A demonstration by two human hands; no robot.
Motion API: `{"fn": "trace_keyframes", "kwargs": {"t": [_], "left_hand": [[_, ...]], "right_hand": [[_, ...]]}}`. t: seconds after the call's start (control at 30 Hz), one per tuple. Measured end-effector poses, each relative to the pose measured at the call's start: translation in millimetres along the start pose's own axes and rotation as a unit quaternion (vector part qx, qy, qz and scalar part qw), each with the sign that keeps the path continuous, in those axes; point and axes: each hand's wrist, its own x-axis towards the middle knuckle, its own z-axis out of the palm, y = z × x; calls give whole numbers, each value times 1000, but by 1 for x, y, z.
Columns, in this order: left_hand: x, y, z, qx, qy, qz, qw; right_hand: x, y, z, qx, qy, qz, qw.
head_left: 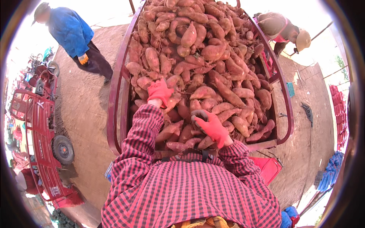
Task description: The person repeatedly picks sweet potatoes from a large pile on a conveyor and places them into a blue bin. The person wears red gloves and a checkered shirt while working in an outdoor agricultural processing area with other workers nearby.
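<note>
A big heap of reddish sweet potatoes [213, 53] fills the cart in front of me, thin roots hanging off many of them. My left hand [159, 91], in a red glove, is bent over the left side of the heap, its fingers closed down round a sweet potato [172, 102] that it partly covers. Nearer to me and to the right, my right hand [211, 127] is just above the pile. Its fingers and thumb curl toward each other, showing the glove's dark grey palm side; whatever may be between them cannot be made out.
A dark red metal rail [118, 81] frames the cart. One person in a blue jacket [71, 30] stands at the left; another in a tan cap [303, 40] bends at the right. A red three-wheeled cart [42, 144] is parked left. Red sacks [338, 114] are stacked far right.
</note>
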Motion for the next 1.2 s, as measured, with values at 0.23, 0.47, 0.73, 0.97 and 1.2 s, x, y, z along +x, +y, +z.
{"fn": "trace_keyframes", "kwargs": {"t": [0.23, 0.47, 0.73, 0.97, 1.2], "left_hand": [[25, -16, 54, 46, 75, 57, 994], [17, -17, 48, 6, 114, 66, 991], [19, -15, 40, -20, 78, 59, 995], [35, -2, -2, -210, 420, 251, 847], [220, 60, -57, -84, 428, 288, 852]], "right_hand": [[164, -69, 13, -180, 144, -213, 950], [327, -174, -1, -452, 324, -338, 760], [463, -245, -31, -642, 248, -330, 647], [441, -265, -66, -662, 209, -313, 648], [295, -172, -114, 184, 193, -403, 876]]}}
